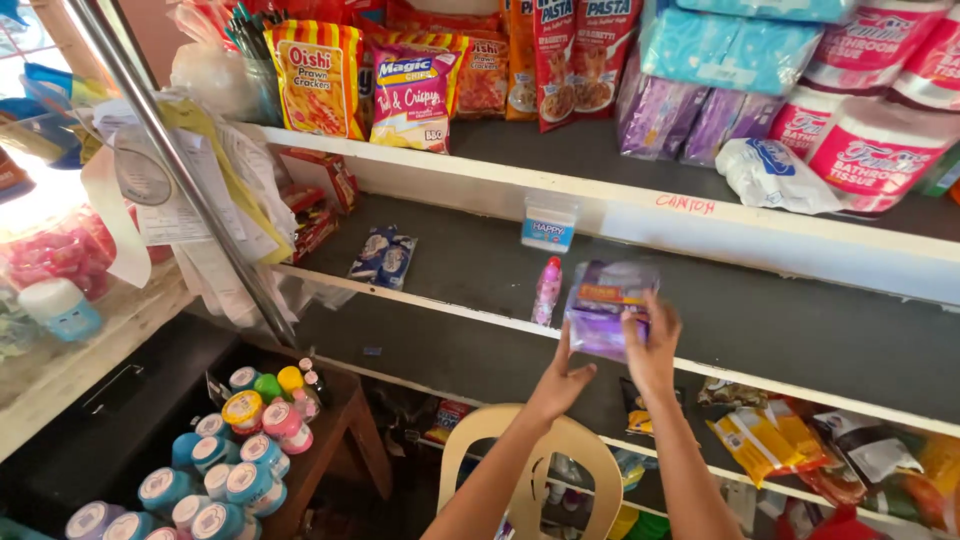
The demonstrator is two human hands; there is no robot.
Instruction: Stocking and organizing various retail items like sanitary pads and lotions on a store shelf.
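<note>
My right hand [652,345] grips a purple plastic packet [603,310] from its right side, holding it upright at the front edge of the dark middle shelf [780,320]. Just below and left of the packet, my left hand [561,378] reaches up with its fingers spread, its fingertips close to the packet's lower left corner. A small pink bottle [547,291] stands on the shelf right beside the packet. Further left on the same shelf lie blue biscuit packets [383,257].
The top shelf holds snack bags [320,78], pasta packs and tissue rolls [870,150]. Yellow packets [765,440] lie on the lower shelf. A beige plastic chair back [590,450] stands under my arms. Small capped jars [235,450] crowd a wooden stand at lower left. Papers hang on a metal pole [180,170].
</note>
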